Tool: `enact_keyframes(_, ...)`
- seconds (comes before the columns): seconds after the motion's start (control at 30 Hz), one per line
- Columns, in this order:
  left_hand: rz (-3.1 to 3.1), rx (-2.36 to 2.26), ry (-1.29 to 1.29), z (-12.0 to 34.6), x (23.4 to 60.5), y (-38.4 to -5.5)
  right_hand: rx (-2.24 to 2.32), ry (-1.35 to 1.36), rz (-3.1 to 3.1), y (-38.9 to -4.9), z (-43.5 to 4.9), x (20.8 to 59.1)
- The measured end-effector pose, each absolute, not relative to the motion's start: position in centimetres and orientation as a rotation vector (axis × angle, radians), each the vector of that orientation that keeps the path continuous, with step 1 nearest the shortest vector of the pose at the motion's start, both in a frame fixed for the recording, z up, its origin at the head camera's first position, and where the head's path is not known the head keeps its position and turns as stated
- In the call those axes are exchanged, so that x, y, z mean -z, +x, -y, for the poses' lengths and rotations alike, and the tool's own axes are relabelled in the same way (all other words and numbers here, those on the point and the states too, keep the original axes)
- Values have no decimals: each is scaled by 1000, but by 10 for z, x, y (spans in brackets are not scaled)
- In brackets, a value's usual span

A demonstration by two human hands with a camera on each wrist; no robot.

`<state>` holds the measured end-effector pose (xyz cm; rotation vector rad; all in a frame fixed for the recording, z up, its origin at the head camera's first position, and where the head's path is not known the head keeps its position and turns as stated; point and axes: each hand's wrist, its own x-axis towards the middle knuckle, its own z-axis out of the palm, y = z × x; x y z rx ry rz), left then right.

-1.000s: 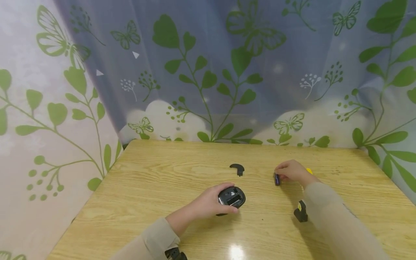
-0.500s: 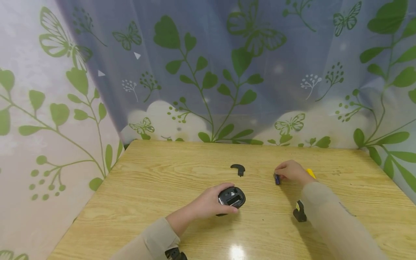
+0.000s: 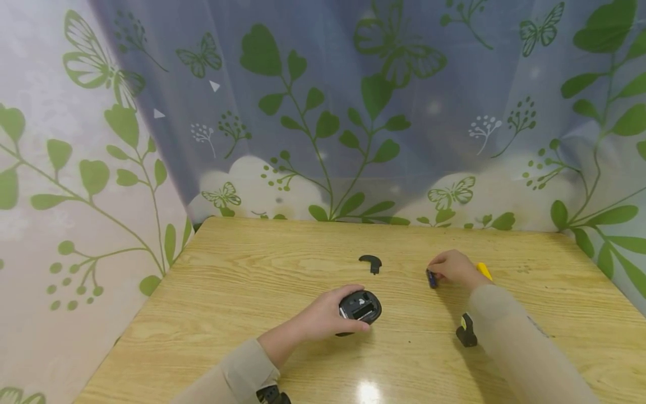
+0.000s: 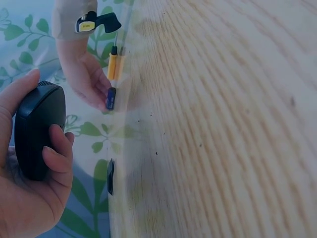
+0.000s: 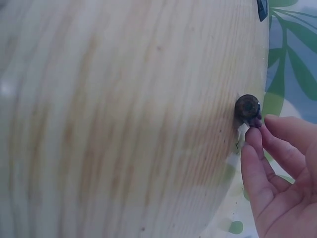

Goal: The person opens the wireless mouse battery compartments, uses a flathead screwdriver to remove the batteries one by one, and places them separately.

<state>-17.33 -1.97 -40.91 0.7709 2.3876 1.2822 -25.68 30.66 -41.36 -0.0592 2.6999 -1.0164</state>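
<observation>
My left hand (image 3: 330, 314) grips a black computer mouse (image 3: 360, 307), turned so its underside and uncovered battery compartment face up. In the left wrist view, the mouse (image 4: 40, 130) sits between the thumb and curled fingers. Farther right, my right hand (image 3: 452, 266) pinches a dark blue battery (image 3: 432, 279) low at the tabletop. The right wrist view shows the round end of that battery (image 5: 247, 108) right at the fingertips. Between the hands, toward the back, lies the mouse's curved black battery cover (image 3: 372, 262).
A yellow-handled tool with black parts and a thin shaft, like a screwdriver (image 4: 113, 64), lies behind the right wrist, partly hidden in the head view. The wooden table (image 3: 262, 247) backs onto a leaf-and-butterfly curtain (image 3: 323, 112). Black camera mounts (image 3: 466, 331) sit on the wrists.
Both hands keep nearly the same places, holding the mouse and the battery. Slightly more of the yellow tool shows beside the right wrist than a second ago.
</observation>
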Motion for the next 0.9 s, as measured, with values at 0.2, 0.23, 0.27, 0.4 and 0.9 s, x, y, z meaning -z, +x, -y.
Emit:
enact_keyframes(0.2, -2382, -1286, 754, 20, 411, -174, 1064, -47, -2687, -255, -310, 411)
enact_keyframes(0.23, -2382, -1285, 749, 20, 411, -174, 1064, -45, -2689, -254, -311, 411)
enact_keyframes(0.27, -2383, -1282, 744, 20, 411, -174, 1060, -47, -2693, -254, -311, 410)
enact_keyframes(0.4, -2390, -1274, 732, 20, 411, -174, 1055, -69, -2700, -250, -313, 407)
enact_keyframes(0.9, -2633, -1268, 544, 19, 410, -176, 1028, -147, -2719, -235, -314, 400)
